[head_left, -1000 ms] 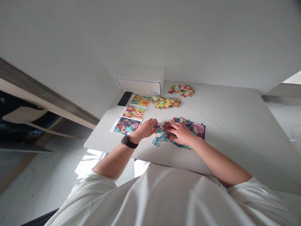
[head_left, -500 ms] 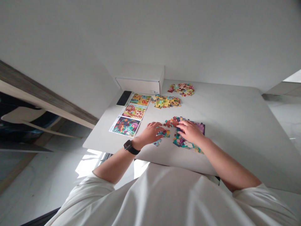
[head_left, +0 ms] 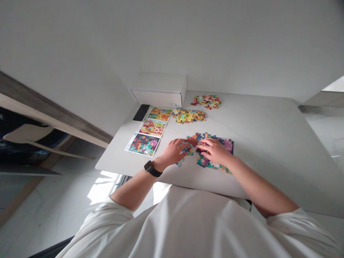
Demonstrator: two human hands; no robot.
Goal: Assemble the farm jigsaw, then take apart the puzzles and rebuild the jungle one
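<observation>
A partly joined colourful jigsaw (head_left: 227, 145) lies on the white table (head_left: 263, 143) in front of me. My left hand (head_left: 174, 152), with a black watch on its wrist, rests palm down on a cluster of loose pieces (head_left: 188, 149), fingers stretched towards the jigsaw's left edge. My right hand (head_left: 215, 150) lies flat over the jigsaw's middle, fingers pointing left and nearly meeting the left hand's fingertips. Pieces under both hands are partly hidden.
Three picture cards (head_left: 153, 127) lie in a row at the left. A black phone (head_left: 141, 112) and a white box (head_left: 159, 89) sit behind them. Two heaps of loose pieces lie further back: a yellow heap (head_left: 189, 115) and a pink heap (head_left: 206, 101).
My left hand has slid right onto the loose pieces beside the jigsaw. My right hand has shifted a little right and back over the jigsaw; the fingertips have come close together.
</observation>
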